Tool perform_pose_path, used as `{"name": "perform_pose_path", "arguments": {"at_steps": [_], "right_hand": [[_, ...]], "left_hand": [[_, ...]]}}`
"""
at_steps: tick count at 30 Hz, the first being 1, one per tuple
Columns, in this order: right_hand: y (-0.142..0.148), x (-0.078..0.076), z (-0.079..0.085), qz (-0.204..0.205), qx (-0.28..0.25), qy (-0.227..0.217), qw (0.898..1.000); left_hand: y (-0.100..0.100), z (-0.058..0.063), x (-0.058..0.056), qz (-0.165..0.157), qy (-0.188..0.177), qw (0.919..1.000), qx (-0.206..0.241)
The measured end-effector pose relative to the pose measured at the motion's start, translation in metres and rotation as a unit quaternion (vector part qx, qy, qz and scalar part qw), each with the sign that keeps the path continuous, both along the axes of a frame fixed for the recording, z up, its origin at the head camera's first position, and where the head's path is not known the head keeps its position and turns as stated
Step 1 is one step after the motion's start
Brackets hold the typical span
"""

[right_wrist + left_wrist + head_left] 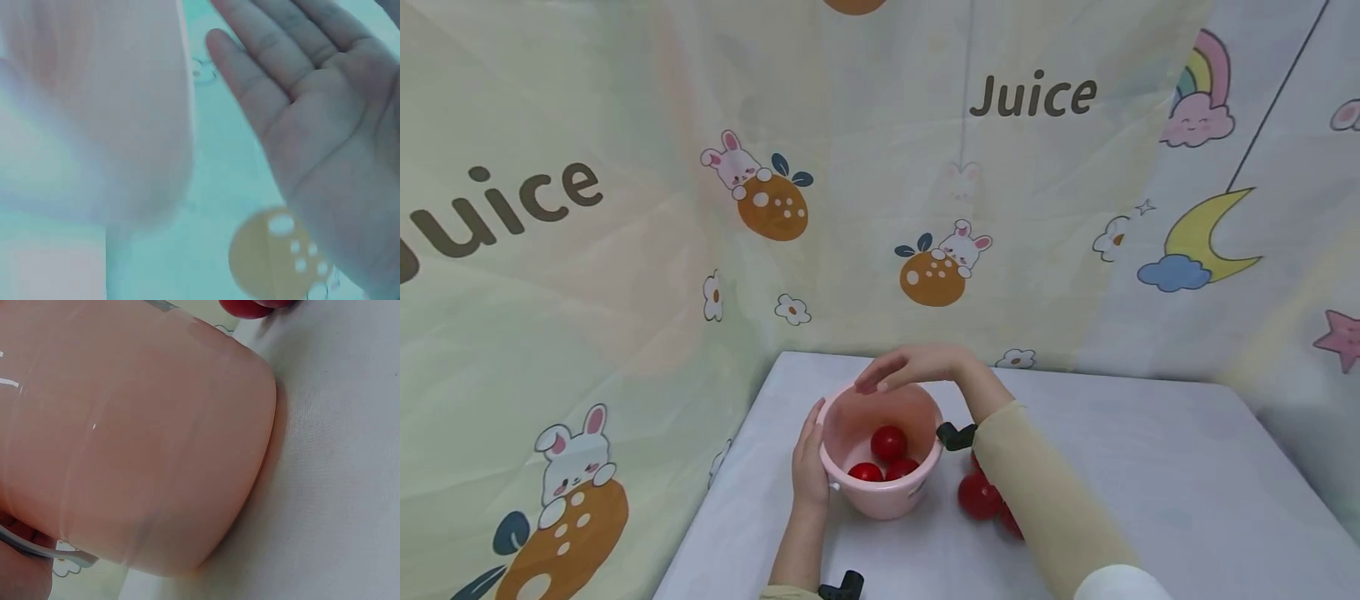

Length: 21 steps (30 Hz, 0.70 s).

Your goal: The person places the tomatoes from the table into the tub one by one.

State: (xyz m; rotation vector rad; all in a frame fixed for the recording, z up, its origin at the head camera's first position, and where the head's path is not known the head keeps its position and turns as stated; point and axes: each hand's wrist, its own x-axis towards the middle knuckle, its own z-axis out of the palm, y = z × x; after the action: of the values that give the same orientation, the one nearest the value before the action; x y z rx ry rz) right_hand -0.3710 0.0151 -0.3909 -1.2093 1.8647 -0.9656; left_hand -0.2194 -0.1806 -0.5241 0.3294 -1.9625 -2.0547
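A pink bucket (882, 500) stands on the table, with three glossy, round red things (889, 444) inside, tomato-like in look. My left hand (810, 467) rests along the bucket's left side, its fingers fairly straight and reaching up to the rim. The left wrist view shows the bucket's wall (144, 437) filling much of the frame, and the grey handle (47, 550) crossing in front of the fingers. Over the far rim, my right hand (917, 367) stretches to the left with straight fingers, holding nothing. Its bare palm (337, 137) shows in the right wrist view beside the blurred bucket.
More round red things (980, 497) lie on the table right of the bucket, partly hidden by the right sleeve (1052, 500). A white cloth covers the table (1150, 467). Printed curtains (850, 275) hang close behind it and along the left side.
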Motion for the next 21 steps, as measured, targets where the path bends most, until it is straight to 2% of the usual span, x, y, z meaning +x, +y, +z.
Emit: {"name": "perform_pose_path", "arguments": {"at_steps": [5,12,15,21], "right_hand": [[0.046,0.002,-0.004,-0.051,-0.037,0.020,0.998],[0.109,0.010,-0.028,-0.105,-0.072,0.018,0.992],[0.131,0.017,-0.039,-0.128,-0.082,0.015,0.988],[0.169,0.037,-0.052,-0.177,-0.091,0.045,0.979]], "left_hand": [[-0.001,-0.001,0.000,0.003,0.008,1.0000,-0.002],[-0.002,0.002,0.003,0.006,0.008,0.9999,-0.009],[-0.002,0.003,0.003,0.006,0.018,0.9997,-0.013],[0.000,0.001,0.002,0.001,0.022,0.9996,-0.016]]}}
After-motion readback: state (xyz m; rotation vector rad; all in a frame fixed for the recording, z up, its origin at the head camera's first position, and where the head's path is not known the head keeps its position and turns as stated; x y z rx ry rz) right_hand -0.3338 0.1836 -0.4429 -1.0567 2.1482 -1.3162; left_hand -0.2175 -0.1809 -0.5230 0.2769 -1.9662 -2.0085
